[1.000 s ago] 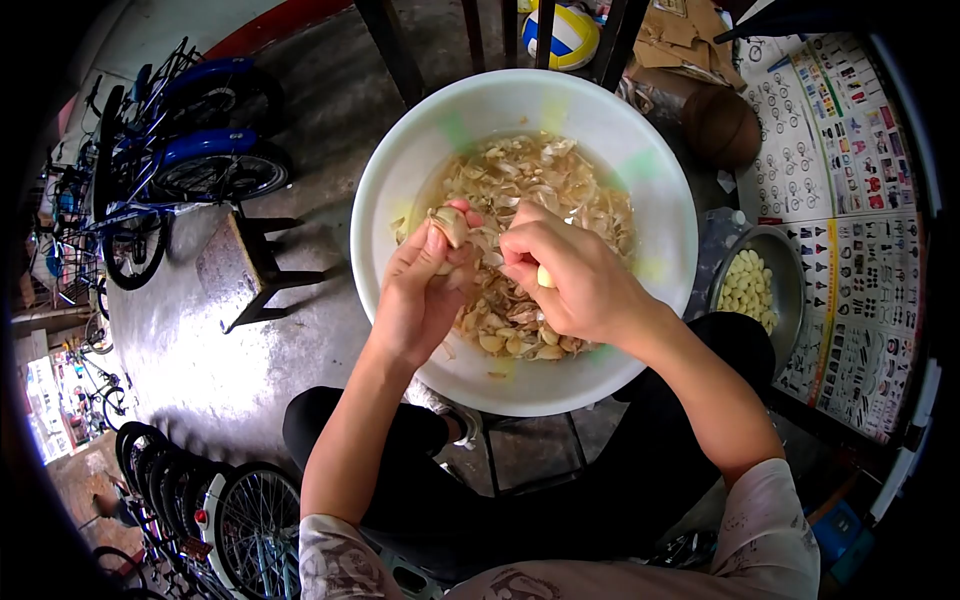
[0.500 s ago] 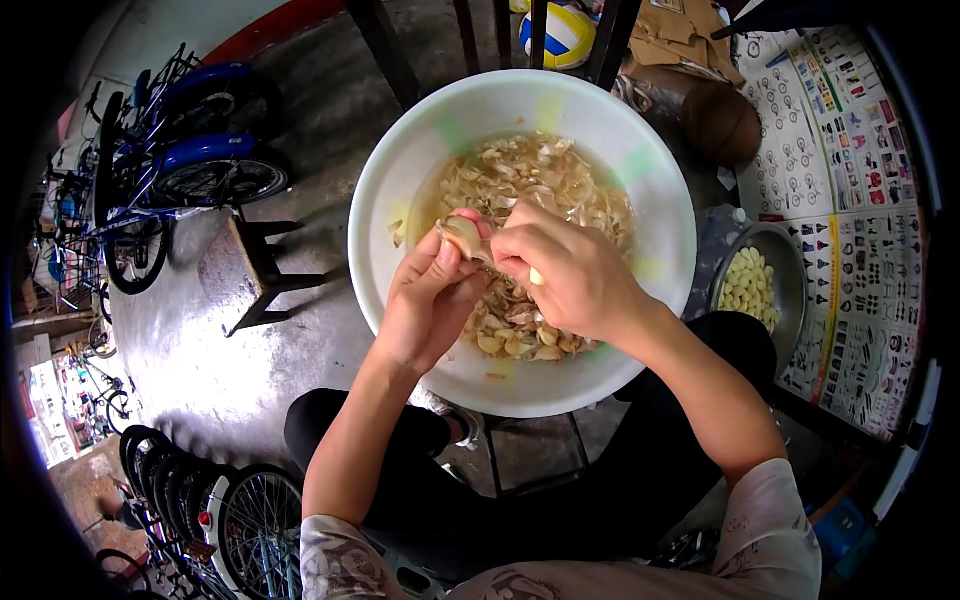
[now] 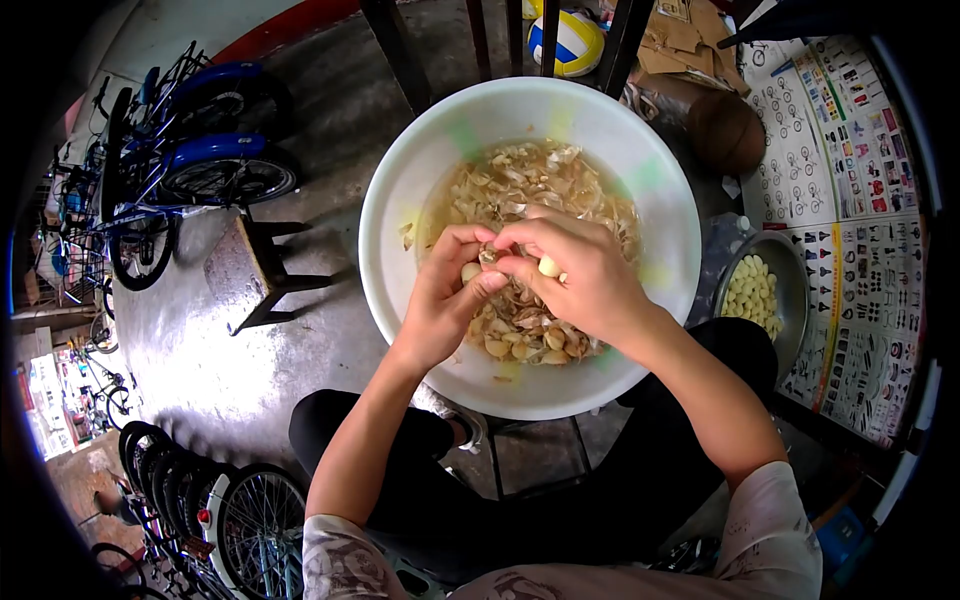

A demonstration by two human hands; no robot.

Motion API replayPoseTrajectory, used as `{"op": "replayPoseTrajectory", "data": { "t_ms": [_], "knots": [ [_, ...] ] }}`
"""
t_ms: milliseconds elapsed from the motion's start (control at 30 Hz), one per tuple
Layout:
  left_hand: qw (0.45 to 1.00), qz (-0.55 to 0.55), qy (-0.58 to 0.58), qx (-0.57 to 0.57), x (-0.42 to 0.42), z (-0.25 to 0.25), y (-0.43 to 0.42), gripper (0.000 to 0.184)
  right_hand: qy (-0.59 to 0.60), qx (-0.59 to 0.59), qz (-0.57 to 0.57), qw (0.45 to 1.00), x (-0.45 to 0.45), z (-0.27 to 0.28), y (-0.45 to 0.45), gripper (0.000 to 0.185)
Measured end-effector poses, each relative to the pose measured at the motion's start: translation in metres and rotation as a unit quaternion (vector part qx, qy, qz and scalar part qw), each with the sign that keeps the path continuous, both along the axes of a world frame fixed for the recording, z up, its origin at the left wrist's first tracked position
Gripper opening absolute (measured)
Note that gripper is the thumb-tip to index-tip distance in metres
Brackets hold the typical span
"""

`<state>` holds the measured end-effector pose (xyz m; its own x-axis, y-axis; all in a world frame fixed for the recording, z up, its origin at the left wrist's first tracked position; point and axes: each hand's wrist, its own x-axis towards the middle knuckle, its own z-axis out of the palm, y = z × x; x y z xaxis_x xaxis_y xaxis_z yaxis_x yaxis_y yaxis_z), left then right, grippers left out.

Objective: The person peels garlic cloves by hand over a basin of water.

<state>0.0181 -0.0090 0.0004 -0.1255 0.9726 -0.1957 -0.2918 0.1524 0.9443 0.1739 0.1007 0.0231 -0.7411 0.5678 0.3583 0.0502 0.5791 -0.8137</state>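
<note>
Over a large white basin (image 3: 392,190), my left hand (image 3: 440,300) closes its fingers and thumb around a garlic clove (image 3: 470,271). My right hand (image 3: 585,270) meets it, thumb and forefinger pinching a brownish bit of garlic skin (image 3: 490,256) between the two hands. A pale peeled clove (image 3: 548,266) is tucked in the curled fingers of my right hand. Below, cloudy water in the basin holds loose garlic skins (image 3: 500,185) and several unpeeled cloves (image 3: 525,345) near its front side. The fingers partly hide what they grip.
To the right, a metal bowl (image 3: 797,300) holds peeled garlic cloves (image 3: 750,292). Left of the basin stands a small wooden stool (image 3: 245,268), with bicycles (image 3: 215,165) beyond. A volleyball (image 3: 568,42), dark bars (image 3: 398,55) and a brown ball (image 3: 725,133) lie past the far rim.
My right hand's fingertips have come in against the left hand's, and the garlic between them has turned. The view has shifted slightly.
</note>
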Motion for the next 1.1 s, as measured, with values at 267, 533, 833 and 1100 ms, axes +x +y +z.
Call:
{"op": "replayPoseTrajectory", "data": {
  "t_ms": [267,533,833,1100],
  "knots": [
    [0.959,-0.051,0.278,0.008,0.001,0.008,0.002,0.035,-0.045,0.111,-0.001,0.993,0.009,-0.005,0.002,0.018],
    [0.935,-0.023,0.347,0.074,0.003,0.012,0.004,0.036,-0.009,0.063,-0.049,0.997,0.01,-0.006,-0.005,0.017],
    [0.929,-0.022,0.361,0.077,0.001,0.015,0.003,0.032,-0.045,0.062,-0.033,0.997,0.008,-0.003,-0.008,0.016],
    [0.974,-0.008,0.228,-0.011,0.0,0.014,0.002,0.032,-0.061,0.055,-0.006,0.997,0.006,-0.008,-0.003,0.019]
  ]
}}
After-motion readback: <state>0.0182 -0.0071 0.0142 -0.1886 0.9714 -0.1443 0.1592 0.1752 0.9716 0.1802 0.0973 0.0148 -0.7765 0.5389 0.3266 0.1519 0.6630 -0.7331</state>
